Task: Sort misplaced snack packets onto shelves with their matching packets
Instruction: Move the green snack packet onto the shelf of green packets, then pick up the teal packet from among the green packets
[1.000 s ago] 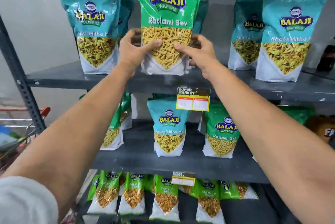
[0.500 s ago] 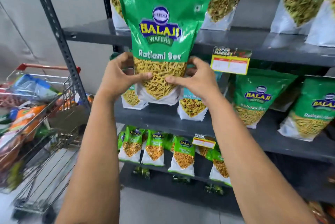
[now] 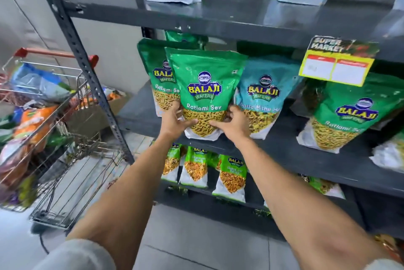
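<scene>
A green Ratlami Sev packet [image 3: 204, 86] stands upright at the front of the middle shelf [image 3: 284, 151], its base at the shelf surface. My left hand [image 3: 175, 122] grips its lower left corner and my right hand [image 3: 232, 124] its lower right corner. Right behind it to the left stands another green Ratlami Sev packet [image 3: 154, 73]. A teal Khatta Mitha packet [image 3: 265, 92] is just to its right, partly covered by my right hand. A third green Ratlami Sev packet [image 3: 349, 116] leans further right.
The top shelf [image 3: 229, 14] holds teal-and-white packets. Small green packets [image 3: 231, 175] line the lower shelf. A wire shopping trolley [image 3: 50, 130] full of mixed packets stands at the left beside the rack's upright post [image 3: 83, 57]. A yellow price tag [image 3: 336, 62] hangs from the top shelf edge.
Both hands have carried the green packet down from the top shelf to the middle shelf, in front of a matching green packet. My view has tilted down and left.
</scene>
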{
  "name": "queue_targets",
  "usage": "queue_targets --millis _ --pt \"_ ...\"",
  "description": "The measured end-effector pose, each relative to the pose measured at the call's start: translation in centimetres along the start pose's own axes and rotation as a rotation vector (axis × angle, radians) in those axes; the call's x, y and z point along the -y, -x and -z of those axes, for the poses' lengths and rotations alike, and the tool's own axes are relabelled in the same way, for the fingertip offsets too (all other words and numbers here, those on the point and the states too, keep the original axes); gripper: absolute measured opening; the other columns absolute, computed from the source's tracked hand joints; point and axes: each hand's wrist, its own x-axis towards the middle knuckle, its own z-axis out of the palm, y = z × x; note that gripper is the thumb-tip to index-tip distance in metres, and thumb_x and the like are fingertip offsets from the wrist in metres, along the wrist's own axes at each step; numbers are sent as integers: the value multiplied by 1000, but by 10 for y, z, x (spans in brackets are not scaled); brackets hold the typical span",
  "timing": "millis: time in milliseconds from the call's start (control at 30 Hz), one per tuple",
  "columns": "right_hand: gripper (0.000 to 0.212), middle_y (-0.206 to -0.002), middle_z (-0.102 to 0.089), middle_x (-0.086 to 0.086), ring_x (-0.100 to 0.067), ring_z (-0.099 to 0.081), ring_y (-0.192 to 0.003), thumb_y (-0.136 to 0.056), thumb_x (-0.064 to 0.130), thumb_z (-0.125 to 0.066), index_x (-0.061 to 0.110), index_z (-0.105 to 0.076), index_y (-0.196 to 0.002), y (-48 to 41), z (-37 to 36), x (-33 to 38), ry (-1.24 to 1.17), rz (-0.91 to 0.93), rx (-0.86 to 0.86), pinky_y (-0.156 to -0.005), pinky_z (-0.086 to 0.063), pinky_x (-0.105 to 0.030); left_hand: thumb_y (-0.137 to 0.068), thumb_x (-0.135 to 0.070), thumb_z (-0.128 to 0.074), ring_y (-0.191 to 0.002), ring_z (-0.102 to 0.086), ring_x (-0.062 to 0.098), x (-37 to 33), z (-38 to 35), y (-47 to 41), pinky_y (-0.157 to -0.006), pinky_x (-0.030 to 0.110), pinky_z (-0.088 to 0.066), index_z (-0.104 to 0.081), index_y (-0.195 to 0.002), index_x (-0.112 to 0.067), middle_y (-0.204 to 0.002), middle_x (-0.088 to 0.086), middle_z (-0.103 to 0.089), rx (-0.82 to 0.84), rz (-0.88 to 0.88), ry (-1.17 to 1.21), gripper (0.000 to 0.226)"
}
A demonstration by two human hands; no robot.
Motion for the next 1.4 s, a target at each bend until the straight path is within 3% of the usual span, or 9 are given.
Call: queue_targets --millis 333,467,567,667,800,967,1100,1233,1400 --pt "52 -118 -68 -12 -21 -64 -99 -68 28 -84 8 -59 -109 -15 -14 -36 24 12 -43 -88 -54 -37 -73 -33 -82 -130 -49 21 25 -22 -14 -109 41 -42 -39 -139 -15 -139 6 -54 1 22 -132 81" --pt "37 -99 -71 -10 -20 -65 -83 -73 21 -81 7 -63 -102 4 4 -67 1 -35 -114 -83 -57 -41 -72 -59 -72 -93 -53 24 33 -42 33 -84 41 -50 -50 -98 -13 -96 3 -53 -249 70 -347 56" --pt "28 -86 -70 -7 -24 -67 -75 -71 23 -81 13 -62 -89 16 28 -97 21 -66 -274 -76 -56 -42 -79 -54 -67 -81 -57 24 28 -85 55 -71 36 -49 -51 -83 -20 -82 0 -56 -41 -88 -414 38" --pt "47 -100 -64 -15 -27 -63 -82 -65 27 -84 11 -55 -98 7 58 -108 18 -103 -391 -74 -50 -32 -81 -44 -70 -112 -54 27 7 -136 46 -92 31 -43 -54 -117 -14 -116 10 -60 199 -125 -425 50" --pt "95 -136 -52 -13 -27 -52 -122 -60 29 -90 6 -37 -135 -34 83 -100 -78 -235 -299 -103 -44 -35 -82 -42 -70 -146 -22 30 -31 -171 22 -117 34 -19 -11 -151 -2 -158 18 -24 108 67 -234 99" --pt "68 -112 -55 -3 -13 -51 -101 -72 6 -80 3 -41 -127 -55 99 -105 -135 -306 -57 -56 -40 -1 -76 -33 -77 -140 -39 28 -32 -193 -11 -116 37 -31 -14 -151 -12 -151 13 -42 65 184 -90 101" --pt "64 -125 -64 -9 -24 -60 -113 -66 16 -86 11 -52 -120 -48 108 -114 -137 -253 -117 -95 -50 -36 -75 -25 -80 -124 -54 26 -33 -192 -11 -106 36 -42 -34 -138 -12 -135 10 -58 59 188 -75 79" --pt "60 -120 -65 -10 -23 -63 -102 -68 16 -85 10 -52 -118 -26 130 -124 -134 -218 -106 -96 -52 -45 -73 -27 -82 -120 -57 26 -39 -191 7 -103 39 -46 -40 -131 -11 -130 9 -61 106 145 -86 74" --pt "54 -107 -58 1 -2 -53 -84 -74 13 -80 7 -52 -121 22 157 -124 -112 -157 -100 -66 -43 -1 -72 -30 -83 -97 -59 19 -49 -185 50 -82 24 -45 -46 -119 -8 -108 4 -64 175 41 -125 64"
